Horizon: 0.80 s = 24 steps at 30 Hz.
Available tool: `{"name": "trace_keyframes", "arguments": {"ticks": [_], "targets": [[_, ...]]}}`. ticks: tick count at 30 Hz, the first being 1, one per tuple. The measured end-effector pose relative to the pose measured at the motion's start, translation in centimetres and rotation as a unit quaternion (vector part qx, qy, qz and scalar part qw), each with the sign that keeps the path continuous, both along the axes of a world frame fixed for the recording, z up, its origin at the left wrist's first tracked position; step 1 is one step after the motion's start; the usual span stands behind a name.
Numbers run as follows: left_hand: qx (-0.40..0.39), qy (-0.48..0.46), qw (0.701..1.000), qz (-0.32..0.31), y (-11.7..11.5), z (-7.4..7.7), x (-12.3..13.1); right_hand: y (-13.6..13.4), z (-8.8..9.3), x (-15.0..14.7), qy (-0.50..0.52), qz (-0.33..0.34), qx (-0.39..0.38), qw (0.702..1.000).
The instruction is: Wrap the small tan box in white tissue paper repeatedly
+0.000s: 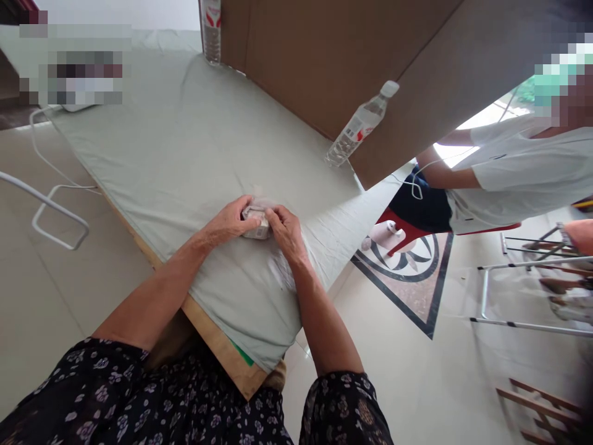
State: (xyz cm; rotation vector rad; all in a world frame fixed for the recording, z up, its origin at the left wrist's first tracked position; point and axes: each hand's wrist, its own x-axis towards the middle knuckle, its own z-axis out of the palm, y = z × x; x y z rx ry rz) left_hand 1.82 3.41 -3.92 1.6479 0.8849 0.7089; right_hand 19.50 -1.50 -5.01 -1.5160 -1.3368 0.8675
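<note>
A pale green cloth covers the worktop, and right at the near corner a bare wooden edge pokes out between two dark floral sleeves. Beside the right forearm, there's crumpled clear plastic on the cloth. And here's the action: the left hand and right hand meet over a small pale package, sitting just in from that corner, and the grip of both is fastened on it, left fingers along one side, right thumb and fingers at the other! Farther out, a clear bottle with a red-marked label slants in view before a big brown cardboard sheet; off right, a person in a white shirt sits on a red seat. Away at the far edge, a second bottle stands by the cardboard.
</note>
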Motion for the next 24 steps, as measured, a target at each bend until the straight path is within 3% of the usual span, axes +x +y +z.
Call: {"name": "trace_keyframes", "arguments": {"ticks": [4, 7, 12, 16, 20, 24], "targets": [[-0.02, -0.041, 0.999, 0.002, 0.1, -0.7, 0.2, -0.7, 0.0, 0.7, -0.06, -0.067, 0.071, 0.993], [-0.031, -0.056, 0.998, -0.005, 0.1, -0.9, 0.1, -1.3, -0.1, 1.2, -0.111, -0.036, 0.103, 0.988], [-0.03, -0.058, 0.998, -0.007, 0.0, -1.0, 0.0, -0.7, -1.1, 1.6, -0.141, 0.056, 0.059, 0.987], [-0.043, -0.049, 0.997, -0.031, -0.1, -0.8, 0.0, 0.4, -2.0, 1.6, -0.142, 0.089, 0.056, 0.984], [-0.037, -0.046, 0.997, -0.042, -0.1, -0.6, 0.0, 0.8, -2.6, 1.3, -0.129, 0.083, 0.054, 0.987], [-0.03, -0.044, 0.998, -0.044, -0.1, -0.5, 0.1, 0.3, -2.0, 1.1, -0.11, 0.06, 0.048, 0.991]]}}
